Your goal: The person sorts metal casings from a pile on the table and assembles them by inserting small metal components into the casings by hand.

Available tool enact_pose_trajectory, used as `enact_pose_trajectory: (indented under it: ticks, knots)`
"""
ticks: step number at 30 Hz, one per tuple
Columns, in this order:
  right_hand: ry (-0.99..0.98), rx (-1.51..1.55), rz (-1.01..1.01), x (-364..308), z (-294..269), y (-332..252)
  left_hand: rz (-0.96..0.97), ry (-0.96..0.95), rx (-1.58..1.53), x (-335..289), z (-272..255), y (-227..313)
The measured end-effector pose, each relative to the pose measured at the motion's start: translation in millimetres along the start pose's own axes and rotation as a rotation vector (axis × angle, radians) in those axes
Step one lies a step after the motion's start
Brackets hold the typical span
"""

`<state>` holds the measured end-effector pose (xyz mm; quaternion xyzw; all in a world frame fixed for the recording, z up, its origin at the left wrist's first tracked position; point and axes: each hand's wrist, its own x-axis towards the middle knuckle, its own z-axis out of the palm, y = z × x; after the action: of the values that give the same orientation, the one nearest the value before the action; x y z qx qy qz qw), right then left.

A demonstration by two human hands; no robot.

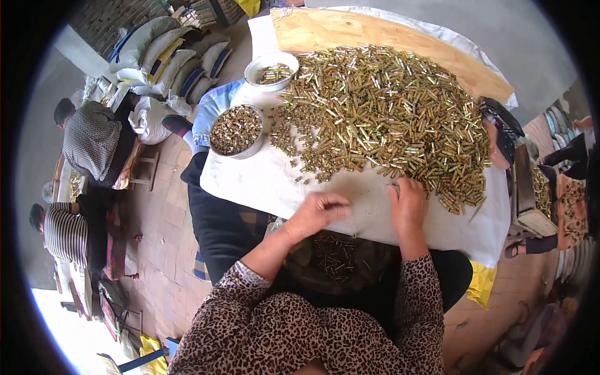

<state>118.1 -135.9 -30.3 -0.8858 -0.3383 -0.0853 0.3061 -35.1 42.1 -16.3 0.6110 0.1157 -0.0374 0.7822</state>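
A: Parts?
B: Short brass-coloured metal cylinders [387, 119], heaped just beyond right grip [410, 203] on white-cloth-covered worktop [250, 181]. Round white bowl [253, 150] leftward, beyond left grip [314, 216].
A: Grip states?
B: Left blurred, can't tell. Right at cylinders' edge; can't tell if pinching.

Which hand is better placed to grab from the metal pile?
Probably your right hand: it's at the near edge of the metal pile, while your left hand is over the white cloth, farther away.

A simple workshop, large heap of small brass-coloured pieces [387, 112] on a cloth-covered table [244, 181], stacked sacks [148, 42], other people [94, 134] seated nearby, tiled floor [164, 234].
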Motion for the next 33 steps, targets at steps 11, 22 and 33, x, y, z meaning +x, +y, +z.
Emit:
enact_pose_trajectory:
  ticks: [11,22,33]
  knots:
    - [-0.027,-0.268,0.273,11,7,22,0.226,0.648,1.255,42,-34,-15]
    - [-0.107,-0.126,0.17,11,18,19,0.31,0.587,1.303,49,-30,-15]
    - [-0.381,1.188,0.607,6,7,0,0.27,0.532,1.276,47,-31,-16]
